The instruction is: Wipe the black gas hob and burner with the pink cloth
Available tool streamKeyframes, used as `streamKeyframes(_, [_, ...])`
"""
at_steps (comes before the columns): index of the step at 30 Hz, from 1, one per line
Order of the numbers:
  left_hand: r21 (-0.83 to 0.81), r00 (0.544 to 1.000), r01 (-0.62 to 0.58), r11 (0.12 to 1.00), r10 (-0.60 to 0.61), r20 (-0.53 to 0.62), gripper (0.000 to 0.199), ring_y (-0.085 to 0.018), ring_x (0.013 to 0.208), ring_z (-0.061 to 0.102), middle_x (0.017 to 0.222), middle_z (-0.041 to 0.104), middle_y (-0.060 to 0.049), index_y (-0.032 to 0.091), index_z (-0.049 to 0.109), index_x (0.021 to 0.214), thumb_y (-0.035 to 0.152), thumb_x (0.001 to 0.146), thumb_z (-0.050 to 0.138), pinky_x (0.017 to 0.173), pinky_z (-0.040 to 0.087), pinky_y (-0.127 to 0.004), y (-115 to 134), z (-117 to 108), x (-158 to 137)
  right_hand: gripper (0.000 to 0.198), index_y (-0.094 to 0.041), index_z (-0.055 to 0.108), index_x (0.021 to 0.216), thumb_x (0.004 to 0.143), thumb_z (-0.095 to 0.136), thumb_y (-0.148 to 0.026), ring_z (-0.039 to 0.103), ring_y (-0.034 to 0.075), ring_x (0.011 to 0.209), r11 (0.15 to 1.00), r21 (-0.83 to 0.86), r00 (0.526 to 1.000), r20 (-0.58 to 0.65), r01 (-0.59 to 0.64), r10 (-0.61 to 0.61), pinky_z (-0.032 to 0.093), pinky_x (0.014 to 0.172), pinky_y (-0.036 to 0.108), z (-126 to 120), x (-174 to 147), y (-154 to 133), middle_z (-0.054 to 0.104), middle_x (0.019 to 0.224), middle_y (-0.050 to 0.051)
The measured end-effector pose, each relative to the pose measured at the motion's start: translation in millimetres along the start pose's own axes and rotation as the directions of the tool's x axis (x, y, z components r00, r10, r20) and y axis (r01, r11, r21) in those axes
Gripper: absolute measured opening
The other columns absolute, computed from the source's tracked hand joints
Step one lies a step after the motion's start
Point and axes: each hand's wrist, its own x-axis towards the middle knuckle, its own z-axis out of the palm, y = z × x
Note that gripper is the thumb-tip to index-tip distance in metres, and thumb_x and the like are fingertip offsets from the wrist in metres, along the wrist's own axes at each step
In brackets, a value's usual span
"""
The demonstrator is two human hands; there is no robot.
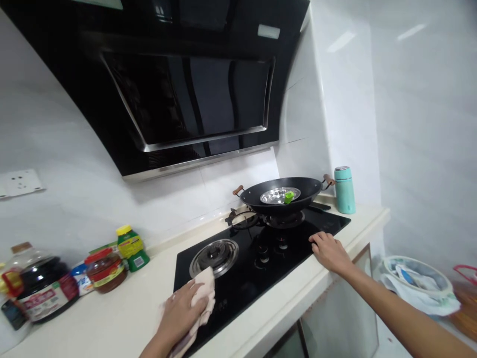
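My left hand is closed over a pale pink cloth and presses it on the left edge of the black glass gas stove. Just behind the cloth is the bare left burner. My right hand rests at the stove's front right edge, fingers loosely bent and apart, holding nothing. Behind it, a black wok with wooden handles sits over the right burner. Inside the wok lie a shiny metal plate and a bright green item whose kind I cannot make out.
Left on the counter stand a dark sauce jug, a red-lidded jar and a green bottle. A teal flask stands right of the wok. A range hood overhangs the stove. A lined bin is at lower right.
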Motion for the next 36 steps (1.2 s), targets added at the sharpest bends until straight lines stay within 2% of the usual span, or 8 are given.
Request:
streamKeyframes(7, [-0.104, 0.964, -0.233, 0.967, 0.243, 0.105, 0.059, -0.03, 0.152, 0.028, 0.163, 0.036, -0.006, 0.035, 0.057, 0.142, 0.051, 0.086, 0.055, 0.124, 0.014, -0.054, 117.2, 7.4, -23.5, 0.035, -0.024, 0.063, 0.117, 0.097, 0.035, -0.029, 0.049, 0.027, 0.117, 1.0, -0.014, 1.0, 0.011, -0.014, 0.014, 0.038, 0.095, 0.043, -1.2, 1.2, -1.6, 0.058, 0.127, 0.01])
streamKeyframes(11, [-0.154, 0.921, -0.366, 0.918, 0.381, 0.079, 0.06, -0.034, 0.152, 0.026, 0.164, 0.035, -0.005, 0.039, 0.058, 0.141, 0.052, 0.083, 0.06, 0.123, 0.011, -0.059, 176.6, 24.2, -19.8, 0.031, -0.024, 0.064, 0.113, 0.096, 0.038, -0.028, 0.051, 0.026, 0.113, 1.0, -0.007, 1.0, -0.022, -0.008, 0.008, 0.038, 0.092, 0.041, -3.0, 1.0, -6.1, 0.06, 0.121, 0.009])
streamKeyframes(19, [-0.223, 0.835, -0.542, 0.81, 0.549, -0.036, 0.053, -0.038, 0.147, 0.034, 0.159, 0.043, -0.007, 0.036, 0.065, 0.132, 0.053, 0.082, 0.063, 0.122, 0.015, -0.063, 246.6, 50.9, -15.8, 0.032, -0.025, 0.063, 0.114, 0.096, 0.037, -0.03, 0.05, 0.026, 0.114, 1.0, 0.004, 0.999, -0.033, 0.002, -0.002, 0.037, 0.094, 0.042, 0.8, 1.3, -0.5, 0.059, 0.122, 0.008])
streamKeyframes(22, [-0.208, 0.826, -0.561, 0.801, 0.557, -0.083, 0.053, -0.036, 0.145, 0.037, 0.155, 0.048, -0.008, 0.032, 0.061, 0.135, 0.046, 0.084, 0.065, 0.124, 0.017, -0.06, 245.0, 63.6, -27.6, 0.033, -0.025, 0.064, 0.114, 0.096, 0.036, -0.03, 0.05, 0.026, 0.115, 1.0, 0.002, 1.0, -0.025, 0.003, -0.003, 0.038, 0.094, 0.042, 1.3, 1.1, 2.3, 0.059, 0.123, 0.008])
streamKeyframes(26, [-0.025, 0.746, -0.646, 0.763, 0.624, -0.23, 0.067, -0.035, 0.139, 0.044, 0.153, 0.05, -0.009, 0.032, 0.047, 0.147, 0.035, 0.084, 0.07, 0.12, 0.026, -0.061, 221.3, 81.2, -52.4, 0.035, -0.025, 0.064, 0.115, 0.096, 0.035, -0.032, 0.052, 0.026, 0.115, 1.0, 0.006, 1.0, -0.013, 0.001, -0.001, 0.04, 0.095, 0.044, 1.2, 0.7, 5.1, 0.06, 0.124, 0.009])
streamKeyframes(29, [0.136, 0.708, -0.618, 0.775, 0.623, -0.333, 0.07, -0.035, 0.127, 0.055, 0.146, 0.056, -0.01, 0.032, 0.047, 0.145, 0.034, 0.081, 0.074, 0.111, 0.038, -0.06, 192.7, 82.3, -71.2, 0.036, -0.026, 0.065, 0.116, 0.096, 0.035, -0.033, 0.052, 0.027, 0.116, 1.0, 0.003, 1.0, -0.008, -0.002, 0.002, 0.041, 0.095, 0.045, 1.6, 0.3, 6.8, 0.06, 0.126, 0.009])
streamKeyframes(32, [0.223, 0.7, -0.56, 0.798, 0.599, -0.389, 0.068, -0.034, 0.116, 0.061, 0.137, 0.063, -0.008, 0.034, 0.052, 0.139, 0.038, 0.077, 0.078, 0.1, 0.045, -0.056, 149.4, 75.7, -90.7, 0.038, -0.026, 0.065, 0.116, 0.096, 0.033, -0.032, 0.052, 0.028, 0.116, 1.0, -0.004, 1.0, -0.001, -0.005, 0.005, 0.042, 0.095, 0.047, 2.5, 0.3, 8.2, 0.06, 0.128, 0.009])
streamKeyframes(36, [0.333, 0.695, -0.447, 0.83, 0.557, -0.455, 0.068, -0.035, 0.116, 0.062, 0.135, 0.066, -0.008, 0.035, 0.054, 0.138, 0.042, 0.075, 0.078, 0.099, 0.042, -0.052, 62.7, 71.1, -120.7, 0.039, -0.026, 0.066, 0.117, 0.096, 0.033, -0.033, 0.054, 0.029, 0.116, 1.0, -0.016, 1.0, 0.005, -0.004, 0.004, 0.044, 0.095, 0.048, 4.7, 0.9, 10.9, 0.06, 0.128, 0.009])
